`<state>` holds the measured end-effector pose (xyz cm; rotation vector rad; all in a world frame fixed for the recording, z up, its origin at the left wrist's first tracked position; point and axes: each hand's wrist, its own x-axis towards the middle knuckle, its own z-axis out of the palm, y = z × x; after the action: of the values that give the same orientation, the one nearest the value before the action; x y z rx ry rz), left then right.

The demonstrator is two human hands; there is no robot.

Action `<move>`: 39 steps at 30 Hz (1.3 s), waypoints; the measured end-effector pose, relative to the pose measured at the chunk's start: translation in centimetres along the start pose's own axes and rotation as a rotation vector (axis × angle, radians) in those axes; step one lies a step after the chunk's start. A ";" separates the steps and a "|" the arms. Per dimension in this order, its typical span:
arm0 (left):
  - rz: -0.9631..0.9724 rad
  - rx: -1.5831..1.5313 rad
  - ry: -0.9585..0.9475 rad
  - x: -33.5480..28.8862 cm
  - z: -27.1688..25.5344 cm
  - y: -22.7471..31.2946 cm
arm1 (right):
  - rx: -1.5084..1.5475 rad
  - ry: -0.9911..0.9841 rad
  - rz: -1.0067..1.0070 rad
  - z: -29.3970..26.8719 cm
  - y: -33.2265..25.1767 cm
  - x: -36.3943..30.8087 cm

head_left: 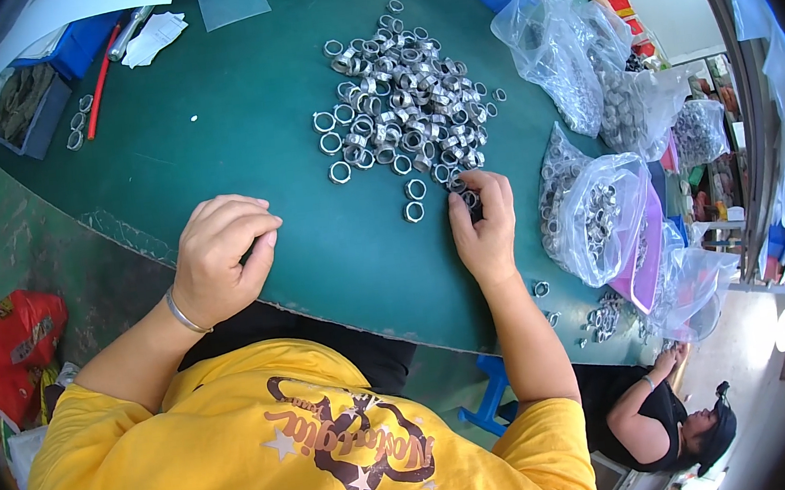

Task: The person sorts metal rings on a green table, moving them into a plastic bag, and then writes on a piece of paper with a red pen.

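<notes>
A heap of silvery metal rings (pixel 425 98), some with a faceted, nut-like rim, lies spread on the green tabletop (pixel 272 95). At the heap's near right edge, my right hand (pixel 487 230) has its thumb and fingers closed around a metal ring (pixel 470 199); other rings touch or lie beside its fingertips. Two loose rings (pixel 415 201) sit just left of that hand. My left hand (pixel 226 253) is over the table's near edge, left of the heap, with fingers curled and the thumb close to them. Whatever it may hold is hidden from view.
Clear plastic bags of rings (pixel 590 215) stand along the right, one beside a purple sheet (pixel 642 267). At the far left are a red rod (pixel 103 84), a grey bin (pixel 29 106) and several loose rings (pixel 79 125). Co-workers sit at upper right and lower right.
</notes>
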<state>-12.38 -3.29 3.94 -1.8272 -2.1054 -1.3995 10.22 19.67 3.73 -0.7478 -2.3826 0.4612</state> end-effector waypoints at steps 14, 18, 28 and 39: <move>0.007 0.015 0.010 0.1 0.0 0.0 | -0.036 -0.073 -0.053 0.2 -0.8 -0.1; 0.007 0.012 0.012 0.1 0.0 0.0 | -0.167 -0.088 0.002 0.7 -2.4 0.1; 0.004 0.002 0.022 -0.1 0.2 0.1 | -0.015 -0.098 0.122 1.2 -2.9 0.3; -0.861 -1.094 -0.870 -1.3 -1.0 5.1 | 0.187 -0.227 -0.071 0.9 -3.2 -0.4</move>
<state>-8.38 -5.40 6.81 -2.1513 -3.1655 -2.7730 8.64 16.79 4.41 -0.5495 -2.5196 0.7620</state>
